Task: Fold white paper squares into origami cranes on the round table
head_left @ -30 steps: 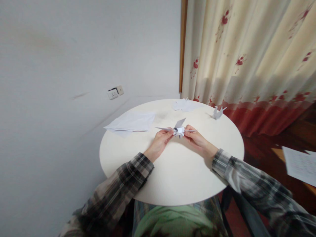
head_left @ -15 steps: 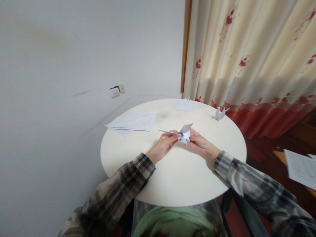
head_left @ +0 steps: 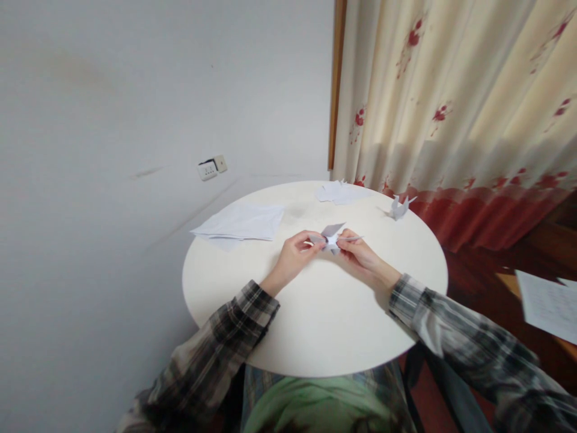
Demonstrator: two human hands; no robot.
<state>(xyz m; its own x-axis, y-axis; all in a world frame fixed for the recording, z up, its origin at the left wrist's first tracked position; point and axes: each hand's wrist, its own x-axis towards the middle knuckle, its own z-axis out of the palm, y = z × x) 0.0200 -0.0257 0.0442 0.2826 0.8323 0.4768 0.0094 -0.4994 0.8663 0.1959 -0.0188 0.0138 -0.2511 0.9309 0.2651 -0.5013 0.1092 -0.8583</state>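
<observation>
Folded paper figure [head_left: 331, 239], white and crisp with thin pointed flaps, sits just above the middle of the smooth, round cream counter [head_left: 324, 319]. The left hand [head_left: 295, 254] and right hand [head_left: 360, 255] each pinch it, grip clenched on its creased edges. Flat white sheets [head_left: 241, 224] lie nearby, and a small folded crane [head_left: 397, 207] stands well apart.

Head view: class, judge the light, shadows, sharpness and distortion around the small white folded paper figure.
Head view: soft, even light, no glare on the round cream table; head view: a faint shadow beside the right hand; head view: the small white folded paper figure is soft, its folds unreadable; head view: wide-angle stretch smears the plaid sleeves at the bottom edge.
</observation>
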